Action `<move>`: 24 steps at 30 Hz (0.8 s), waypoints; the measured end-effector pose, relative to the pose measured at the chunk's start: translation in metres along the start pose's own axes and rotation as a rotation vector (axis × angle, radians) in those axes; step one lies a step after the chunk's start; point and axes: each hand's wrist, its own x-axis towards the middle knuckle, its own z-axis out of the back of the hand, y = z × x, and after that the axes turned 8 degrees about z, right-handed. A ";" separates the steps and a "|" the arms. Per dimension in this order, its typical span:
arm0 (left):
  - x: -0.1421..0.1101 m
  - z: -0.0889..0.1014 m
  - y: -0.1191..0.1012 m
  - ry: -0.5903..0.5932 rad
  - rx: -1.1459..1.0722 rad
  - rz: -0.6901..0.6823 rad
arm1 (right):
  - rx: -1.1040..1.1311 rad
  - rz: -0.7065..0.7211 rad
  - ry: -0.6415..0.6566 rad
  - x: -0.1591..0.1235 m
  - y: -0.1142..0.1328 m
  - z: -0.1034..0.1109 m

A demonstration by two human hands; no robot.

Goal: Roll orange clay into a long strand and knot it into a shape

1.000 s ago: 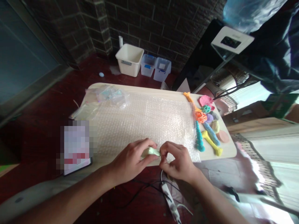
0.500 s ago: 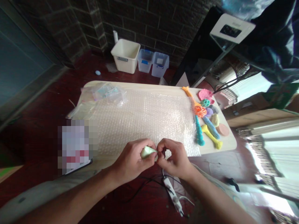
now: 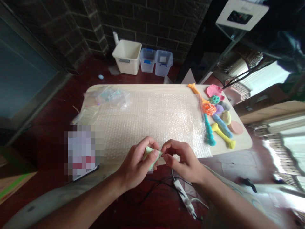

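A pale green lump of modelling clay (image 3: 150,158), pulled to a pointed corner on its right side, is gripped between the thumb and fingers of my left hand (image 3: 138,163). My left thumb lies across its face, and part of it is hidden by that hand. Close to the pointed corner, my right hand (image 3: 182,160) has its thumb and forefinger curved and slightly apart, with the forefinger tip at or touching the corner. Both hands hover over the near edge of a table covered with bubble wrap (image 3: 147,121).
Shaped clay pieces lie at the table's right end, among them a yellow bone shape (image 3: 223,136), a teal beaded stick (image 3: 209,130) and a pink piece (image 3: 214,91). Plastic bags (image 3: 113,97) sit at the far left. A power strip (image 3: 184,198) rests below.
The green clay has turned in my left hand and shows a flatter, broader face with the thumb over it. My right fingers have loosened from their pinch on its tip.
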 end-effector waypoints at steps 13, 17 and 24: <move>-0.003 0.007 0.001 0.063 -0.021 0.021 | 0.164 -0.006 -0.017 0.001 -0.006 0.001; 0.003 0.008 0.002 0.056 -0.127 0.068 | 0.246 -0.066 -0.096 0.003 -0.012 0.003; 0.005 0.007 0.006 0.030 -0.051 0.007 | -0.125 0.051 -0.014 0.002 -0.007 0.009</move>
